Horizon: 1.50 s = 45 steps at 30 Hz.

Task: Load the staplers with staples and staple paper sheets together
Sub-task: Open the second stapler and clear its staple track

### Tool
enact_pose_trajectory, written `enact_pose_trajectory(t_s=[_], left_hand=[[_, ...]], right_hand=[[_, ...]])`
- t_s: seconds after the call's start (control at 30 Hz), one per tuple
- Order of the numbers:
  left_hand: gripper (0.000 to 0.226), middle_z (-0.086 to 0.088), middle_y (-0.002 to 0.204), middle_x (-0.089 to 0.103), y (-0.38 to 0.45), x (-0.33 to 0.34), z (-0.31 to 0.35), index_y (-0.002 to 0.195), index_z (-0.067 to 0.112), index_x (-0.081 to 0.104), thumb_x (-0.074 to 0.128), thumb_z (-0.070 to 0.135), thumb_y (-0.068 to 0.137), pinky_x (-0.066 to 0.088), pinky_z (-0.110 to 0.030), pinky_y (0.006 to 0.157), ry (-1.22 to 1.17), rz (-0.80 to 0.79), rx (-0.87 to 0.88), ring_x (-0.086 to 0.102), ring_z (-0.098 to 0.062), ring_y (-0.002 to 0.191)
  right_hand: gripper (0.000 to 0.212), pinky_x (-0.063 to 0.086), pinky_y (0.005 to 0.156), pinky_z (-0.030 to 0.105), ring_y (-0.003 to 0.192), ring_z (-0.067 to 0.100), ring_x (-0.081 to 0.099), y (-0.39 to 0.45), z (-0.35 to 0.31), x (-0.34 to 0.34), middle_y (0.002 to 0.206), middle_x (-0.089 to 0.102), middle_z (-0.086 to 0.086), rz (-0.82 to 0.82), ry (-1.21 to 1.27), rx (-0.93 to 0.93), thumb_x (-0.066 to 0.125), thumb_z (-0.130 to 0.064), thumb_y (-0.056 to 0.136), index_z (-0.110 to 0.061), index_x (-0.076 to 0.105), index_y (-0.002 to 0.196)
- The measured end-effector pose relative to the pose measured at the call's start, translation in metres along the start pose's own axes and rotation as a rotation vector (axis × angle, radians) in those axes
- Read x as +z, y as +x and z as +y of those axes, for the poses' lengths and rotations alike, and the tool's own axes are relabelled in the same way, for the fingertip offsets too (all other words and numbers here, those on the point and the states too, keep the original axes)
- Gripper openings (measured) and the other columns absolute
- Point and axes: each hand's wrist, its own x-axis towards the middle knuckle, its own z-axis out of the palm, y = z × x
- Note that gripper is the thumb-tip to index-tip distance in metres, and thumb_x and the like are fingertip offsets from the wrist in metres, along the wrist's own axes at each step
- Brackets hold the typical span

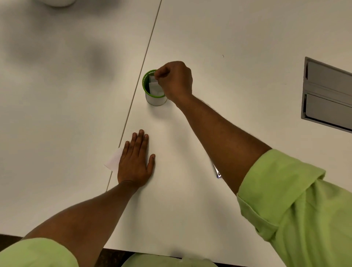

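A green-rimmed white cup (154,100) stands near the middle of the white table, with white paper slips (155,86) standing inside it. My right hand (175,81) hovers over the cup's right rim, fingers curled and pinching the top of a slip. My left hand (134,162) lies flat on the table nearer to me, fingers straight, its outer edge on a small white paper sheet (113,159). A slim silvery object (217,170), possibly a stapler, peeks out from under my right forearm; most of it is hidden.
A seam (141,70) runs diagonally between two tabletops, just left of the cup. A grey recessed cable hatch (327,95) sits in the table at the right. A blurred white object (57,2) lies at the far top left. The table's near edge (152,254) is close to my body.
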Motion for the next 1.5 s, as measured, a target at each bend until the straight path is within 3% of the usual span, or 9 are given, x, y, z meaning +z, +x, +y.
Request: enact_pose_trajectory(t_s=[0.2,0.43,0.53,0.67,0.8,1.13,1.27,1.5], left_hand=[[0.072,0.002,0.17,-0.001,-0.001,0.0,0.0,0.161,0.02,0.004,0.031,0.047,0.1,0.009,-0.04,0.126,-0.004,0.001,-0.002,0.0,-0.017,0.156],[0.073,0.001,0.17,0.0,-0.001,0.0,0.0,0.161,0.019,0.005,0.033,0.046,0.1,0.011,-0.041,0.126,-0.002,0.014,0.005,0.001,-0.018,0.156],[0.072,0.002,0.17,0.0,-0.001,-0.001,0.001,0.161,0.019,0.005,0.032,0.046,0.1,0.012,-0.042,0.126,-0.005,0.018,0.004,0.001,-0.018,0.156],[0.071,0.002,0.17,0.001,-0.001,-0.002,0.001,0.161,0.019,0.007,0.03,0.047,0.1,0.012,-0.042,0.126,-0.012,0.027,0.007,0.001,-0.018,0.156],[0.071,0.001,0.17,0.002,-0.001,-0.002,0.002,0.161,0.018,0.008,0.03,0.047,0.1,0.014,-0.043,0.126,-0.01,0.031,0.01,0.001,-0.018,0.156],[0.071,0.0,0.17,0.002,-0.001,-0.001,0.0,0.161,0.016,0.009,0.031,0.046,0.099,0.012,-0.042,0.126,0.017,0.033,0.023,0.0,-0.018,0.156],[0.071,0.0,0.17,0.003,-0.001,-0.001,0.002,0.161,0.016,0.01,0.03,0.046,0.1,0.011,-0.042,0.126,0.016,0.022,0.023,0.0,-0.019,0.156],[0.07,-0.003,0.169,0.004,-0.001,-0.011,0.01,0.16,0.012,0.015,0.031,0.044,0.099,0.007,-0.044,0.127,-0.005,-0.017,-0.004,-0.002,-0.021,0.156]], right_hand=[[0.013,0.057,0.075,0.034,0.085,0.011,0.065,0.002,0.002,0.003,0.086,0.07,-0.011,0.021,-0.163,-0.068,0.068,-0.012,0.076,-0.025,0.07,0.078],[0.019,0.053,0.081,0.032,0.095,0.013,0.066,-0.013,0.006,0.002,0.098,0.073,-0.01,-0.051,-0.248,-0.28,0.06,-0.017,0.086,-0.027,0.073,0.096],[0.016,0.054,0.079,0.034,0.089,0.011,0.065,-0.019,0.01,-0.003,0.092,0.072,-0.012,0.131,-0.137,-0.296,0.064,-0.018,0.082,-0.028,0.071,0.093],[0.014,0.055,0.08,0.036,0.088,0.008,0.068,-0.027,0.026,-0.008,0.09,0.074,-0.013,0.101,-0.103,-0.252,0.067,-0.02,0.083,-0.027,0.073,0.094],[0.01,0.058,0.073,0.035,0.08,0.001,0.068,-0.045,0.058,-0.016,0.084,0.073,-0.016,0.245,0.024,-0.198,0.071,-0.018,0.079,-0.025,0.072,0.087],[0.008,0.054,0.081,0.028,0.076,0.0,0.067,-0.125,0.175,-0.04,0.083,0.073,-0.014,0.312,-0.047,0.214,0.074,-0.019,0.08,-0.024,0.073,0.087],[0.022,0.044,0.075,0.021,0.089,0.008,0.066,-0.155,0.197,-0.045,0.099,0.068,-0.01,0.306,-0.134,0.268,0.074,-0.018,0.078,-0.028,0.07,0.097],[0.039,0.049,0.083,0.033,0.106,0.02,0.058,-0.181,0.217,-0.043,0.113,0.064,-0.004,0.196,-0.339,0.281,0.073,-0.028,0.08,-0.026,0.066,0.118]])
